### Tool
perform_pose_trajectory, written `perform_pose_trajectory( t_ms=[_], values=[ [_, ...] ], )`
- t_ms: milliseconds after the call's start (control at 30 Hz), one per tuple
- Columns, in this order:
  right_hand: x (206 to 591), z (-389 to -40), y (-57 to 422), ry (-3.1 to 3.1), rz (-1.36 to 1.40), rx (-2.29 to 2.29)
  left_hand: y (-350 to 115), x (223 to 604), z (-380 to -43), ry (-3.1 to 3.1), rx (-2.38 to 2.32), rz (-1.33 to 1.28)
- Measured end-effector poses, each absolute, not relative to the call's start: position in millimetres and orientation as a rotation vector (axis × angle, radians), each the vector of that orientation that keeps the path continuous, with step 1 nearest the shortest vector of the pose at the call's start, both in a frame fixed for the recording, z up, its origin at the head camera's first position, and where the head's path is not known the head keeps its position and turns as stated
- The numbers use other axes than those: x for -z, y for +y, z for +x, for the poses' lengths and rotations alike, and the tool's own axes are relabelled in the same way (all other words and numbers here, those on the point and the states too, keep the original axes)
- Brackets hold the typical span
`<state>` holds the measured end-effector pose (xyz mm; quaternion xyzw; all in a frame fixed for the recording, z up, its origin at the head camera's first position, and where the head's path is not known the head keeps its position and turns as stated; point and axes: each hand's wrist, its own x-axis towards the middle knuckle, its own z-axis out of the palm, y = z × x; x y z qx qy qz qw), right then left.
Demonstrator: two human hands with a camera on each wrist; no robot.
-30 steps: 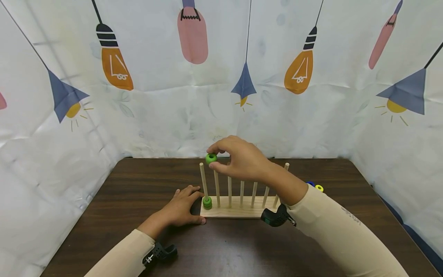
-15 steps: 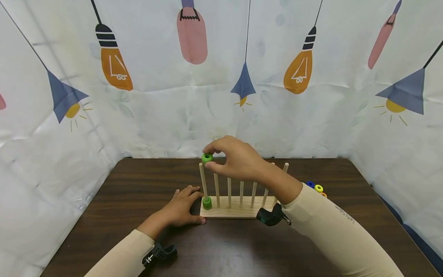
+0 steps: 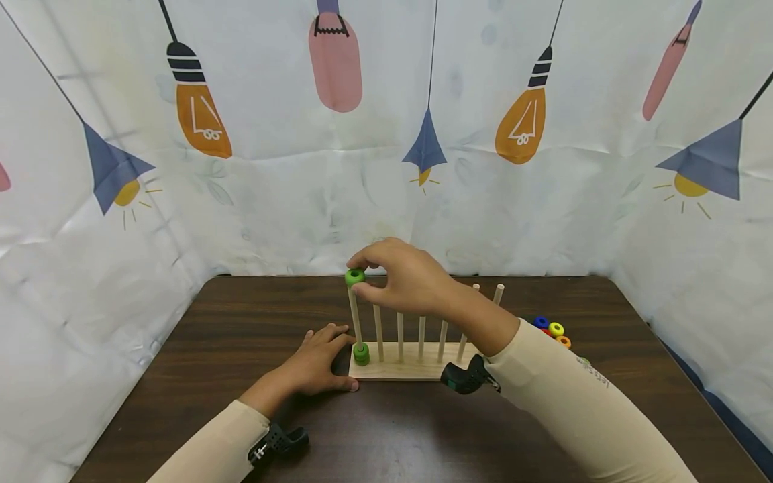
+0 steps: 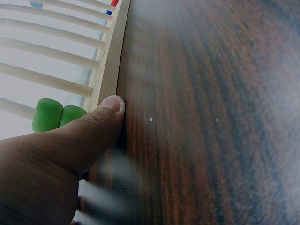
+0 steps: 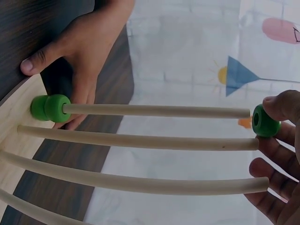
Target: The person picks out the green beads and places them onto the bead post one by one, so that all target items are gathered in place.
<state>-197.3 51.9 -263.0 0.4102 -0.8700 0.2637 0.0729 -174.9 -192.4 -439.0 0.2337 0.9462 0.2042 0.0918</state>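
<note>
My right hand (image 3: 407,278) pinches a green bead (image 3: 353,280) between thumb and fingers at the top of the leftmost peg (image 3: 355,318) of a wooden peg rack (image 3: 401,370). In the right wrist view the held bead (image 5: 267,123) sits just off the peg's tip, its hole facing the peg. Two green beads (image 3: 361,354) are stacked at the foot of that same peg. My left hand (image 3: 317,362) grips the left end of the rack's base, thumb (image 4: 105,115) against the front edge and fingers reaching round behind.
Right of the rack, partly behind my right forearm, lie loose beads: blue (image 3: 541,323), yellow (image 3: 556,329), orange (image 3: 563,341), with red and green ones partly covered. Several bare pegs (image 3: 400,335) stand along the rack. A printed curtain (image 3: 386,181) surrounds the dark table (image 3: 253,322).
My right hand has moved left with the green bead, from over the second peg to the top of the leftmost one. More loose beads now show. The left hand has stayed put.
</note>
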Motion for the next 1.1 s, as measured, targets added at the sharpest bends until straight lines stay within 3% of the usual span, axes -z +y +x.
perform_pose_trajectory(
  t_ms=[767, 1100],
  values=[
    [268, -195, 47, -2.702, 1.212, -0.687, -191, 439, -174, 2.798, -0.606, 0.677],
    [262, -194, 67, -2.719, 1.139, -0.667, -191, 438, -174, 2.807, -0.605, 0.668]
  ],
)
